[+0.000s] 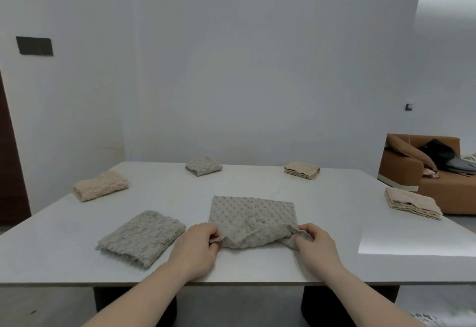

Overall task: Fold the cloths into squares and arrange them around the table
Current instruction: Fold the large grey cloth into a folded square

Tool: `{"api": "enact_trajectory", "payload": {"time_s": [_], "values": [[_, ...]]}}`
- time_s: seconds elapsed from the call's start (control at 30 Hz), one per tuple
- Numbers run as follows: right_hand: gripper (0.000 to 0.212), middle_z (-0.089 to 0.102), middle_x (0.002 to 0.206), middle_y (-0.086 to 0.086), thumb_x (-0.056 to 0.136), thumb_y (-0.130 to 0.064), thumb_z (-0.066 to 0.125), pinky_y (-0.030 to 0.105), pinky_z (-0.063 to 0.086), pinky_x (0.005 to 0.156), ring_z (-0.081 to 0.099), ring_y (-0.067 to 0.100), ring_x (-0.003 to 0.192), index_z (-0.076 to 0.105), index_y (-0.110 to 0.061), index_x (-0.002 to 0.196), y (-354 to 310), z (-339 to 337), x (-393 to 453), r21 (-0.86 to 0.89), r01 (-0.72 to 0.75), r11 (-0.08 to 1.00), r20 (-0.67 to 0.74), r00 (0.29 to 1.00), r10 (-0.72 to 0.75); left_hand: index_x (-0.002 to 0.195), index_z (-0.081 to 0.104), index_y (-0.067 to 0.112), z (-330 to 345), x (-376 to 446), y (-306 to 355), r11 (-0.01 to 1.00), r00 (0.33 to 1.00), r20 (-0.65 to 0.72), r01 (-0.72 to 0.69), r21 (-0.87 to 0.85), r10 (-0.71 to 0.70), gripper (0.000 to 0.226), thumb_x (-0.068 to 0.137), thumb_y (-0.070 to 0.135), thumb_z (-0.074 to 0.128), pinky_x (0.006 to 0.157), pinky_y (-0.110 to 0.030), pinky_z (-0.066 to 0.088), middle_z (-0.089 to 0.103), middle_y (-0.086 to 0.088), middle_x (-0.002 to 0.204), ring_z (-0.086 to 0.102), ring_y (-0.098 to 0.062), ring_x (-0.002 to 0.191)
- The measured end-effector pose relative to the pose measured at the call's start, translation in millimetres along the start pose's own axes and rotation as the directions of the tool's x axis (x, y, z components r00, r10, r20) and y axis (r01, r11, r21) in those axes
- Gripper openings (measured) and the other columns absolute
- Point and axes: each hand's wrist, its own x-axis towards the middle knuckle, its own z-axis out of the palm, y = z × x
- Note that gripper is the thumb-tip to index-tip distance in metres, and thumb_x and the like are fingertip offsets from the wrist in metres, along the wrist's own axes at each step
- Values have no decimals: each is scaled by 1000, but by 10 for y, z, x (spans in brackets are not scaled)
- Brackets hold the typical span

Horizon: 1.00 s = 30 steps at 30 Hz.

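- A grey cloth (252, 217) is spread near the front middle of the table (322, 223), its near edge bunched and lifted.
- Its near left corner is pinched by the left hand (197, 245), its near right corner by the right hand (315, 245).
- A folded grey cloth (141, 237) is seen just to the left.
- Further folded cloths are laid around the edges: far-left beige (101, 185), far grey (203, 166), far beige (302, 170), right beige (412, 204).

Illumination is soft and even, with daylight entering at the upper right — that corner is overexposed. A bright glare patch lies on the bench (412, 239) at right. Shadows are faint. Wide-angle distortion bends the edges — overall focus is slightly soft.
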Motion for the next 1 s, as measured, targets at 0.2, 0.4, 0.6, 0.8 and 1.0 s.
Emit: {"api": "enact_trajectory", "payload": {"time_s": [0.2, 0.4, 0.6, 0.8, 1.0], "values": [[12, 74, 88, -6, 87, -15, 69, 29, 48, 74, 67, 13, 89, 77, -24, 86, -482, -417, 149, 132, 106, 986, -152, 985, -85, 80, 66, 24, -834, 243, 252, 988, 996, -78, 28, -150, -40, 14, 93, 28, 64, 64, -29, 44, 67, 10, 76, 61, -14, 76], [9, 69, 79, -5, 90, -19, 70, 26, 48, 68, 62, 10, 72, 74, -25, 85, -1449, -752, 439, 262, 304, 916, -276, 933, -231, 80, 60, -1, -1627, 659, 633, 857, 944, -301, -42, -514, -134, 43, 93, 39, 67, 62, -33, 32, 52, -4, 67, 46, -16, 63], [5, 71, 82, -10, 88, -28, 70, 28, 49, 76, 64, 10, 80, 72, -29, 83, -1731, -784, 671, 189, 350, 918, -343, 899, -272, 88, 78, 11, -1843, 829, 783, 781, 914, -322, -8, -625, -248, 23, 89, 34, 76, 71, -26, 45, 71, -1, 82, 60, -13, 75], [7, 71, 83, -10, 88, -31, 71, 27, 50, 78, 66, 15, 85, 75, -25, 88, -1424, -615, 752, 43, 202, 978, -279, 943, -183, 66, 68, 18, -1505, 852, 632, 808, 942, -65, 245, -536, -329, 28, 90, 31, 74, 49, -22, 39, 63, 10, 52, 48, -13, 50], [9, 76, 83, -7, 82, -36, 73, 43, 60, 88, 73, 20, 85, 77, -28, 83, -1192, -490, 918, 24, 133, 991, -224, 967, -124, 92, 72, 15, -1278, 880, 505, 749, 934, 23, 300, -591, -356, 12, 94, 26, 69, 55, -23, 48, 79, 2, 80, 63, -11, 56]]}}
